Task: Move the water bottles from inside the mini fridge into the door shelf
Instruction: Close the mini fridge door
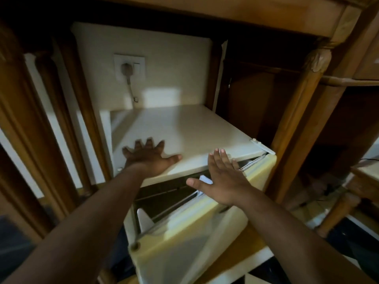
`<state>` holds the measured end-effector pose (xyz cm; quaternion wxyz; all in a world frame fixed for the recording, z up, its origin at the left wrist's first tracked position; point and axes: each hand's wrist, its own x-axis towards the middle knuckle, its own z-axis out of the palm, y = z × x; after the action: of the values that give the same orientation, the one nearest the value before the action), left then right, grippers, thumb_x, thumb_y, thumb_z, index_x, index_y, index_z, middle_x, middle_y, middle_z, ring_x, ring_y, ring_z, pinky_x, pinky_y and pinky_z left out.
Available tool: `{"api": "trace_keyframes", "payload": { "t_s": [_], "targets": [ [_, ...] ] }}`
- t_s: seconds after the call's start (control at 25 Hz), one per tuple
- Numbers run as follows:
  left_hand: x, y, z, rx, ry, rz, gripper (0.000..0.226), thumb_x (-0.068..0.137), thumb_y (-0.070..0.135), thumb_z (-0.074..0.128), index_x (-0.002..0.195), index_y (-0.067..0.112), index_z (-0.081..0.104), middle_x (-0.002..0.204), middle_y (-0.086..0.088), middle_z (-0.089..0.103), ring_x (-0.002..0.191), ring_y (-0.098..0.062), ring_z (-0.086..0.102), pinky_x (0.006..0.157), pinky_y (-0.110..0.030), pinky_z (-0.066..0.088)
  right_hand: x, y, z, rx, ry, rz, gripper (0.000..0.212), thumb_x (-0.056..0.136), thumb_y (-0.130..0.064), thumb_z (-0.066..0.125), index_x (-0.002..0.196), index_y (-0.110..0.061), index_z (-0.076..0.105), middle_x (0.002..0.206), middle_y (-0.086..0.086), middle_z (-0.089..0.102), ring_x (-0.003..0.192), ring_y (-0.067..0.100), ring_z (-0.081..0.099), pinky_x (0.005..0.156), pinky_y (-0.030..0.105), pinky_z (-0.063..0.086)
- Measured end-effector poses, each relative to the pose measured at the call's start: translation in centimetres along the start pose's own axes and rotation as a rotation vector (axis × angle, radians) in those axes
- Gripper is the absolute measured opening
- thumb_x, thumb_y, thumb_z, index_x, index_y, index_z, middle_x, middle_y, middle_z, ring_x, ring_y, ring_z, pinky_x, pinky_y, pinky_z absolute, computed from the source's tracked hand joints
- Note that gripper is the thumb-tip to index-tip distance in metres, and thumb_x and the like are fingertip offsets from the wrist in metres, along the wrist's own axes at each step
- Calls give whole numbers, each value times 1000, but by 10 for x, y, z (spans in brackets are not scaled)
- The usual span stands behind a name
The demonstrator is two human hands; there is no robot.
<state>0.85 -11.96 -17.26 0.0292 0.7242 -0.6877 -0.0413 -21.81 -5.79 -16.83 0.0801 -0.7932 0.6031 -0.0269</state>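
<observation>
I look down on a white mini fridge set in a wooden cabinet recess. Its door is swung partly open toward me, hinged at the right. My left hand lies flat on the fridge top near the front left corner, fingers spread. My right hand is flat with fingers apart over the door's top edge, holding nothing. In the dark gap between door and body, white bottle tops show: one by my right thumb, another lower left. The fridge interior is hidden.
A wall socket with a plug and cable sits behind the fridge. Carved wooden posts flank the recess on both sides. A dark open compartment lies to the right. The scene is dim.
</observation>
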Motion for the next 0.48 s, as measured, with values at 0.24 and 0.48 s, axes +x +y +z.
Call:
{"api": "trace_keyframes", "payload": {
  "t_s": [0.24,0.48],
  "targets": [
    [4,1,0,-9,-22,-12,102,70,95,10,158,43,6,170,1,-4,154,-35,-7,115,-68,0,40,-12,4,33,47,-26,135,53,-101,3,154,-12,-9,163,8,-18,149,20,-22,122,53,-2],
    [10,0,6,25,9,-1,96,75,91,13,158,42,5,170,1,-1,154,-34,-5,116,-68,2,63,-12,6,57,90,-56,138,52,-102,13,155,-11,-4,165,8,-10,150,21,-16,122,53,-2]
  ]
}}
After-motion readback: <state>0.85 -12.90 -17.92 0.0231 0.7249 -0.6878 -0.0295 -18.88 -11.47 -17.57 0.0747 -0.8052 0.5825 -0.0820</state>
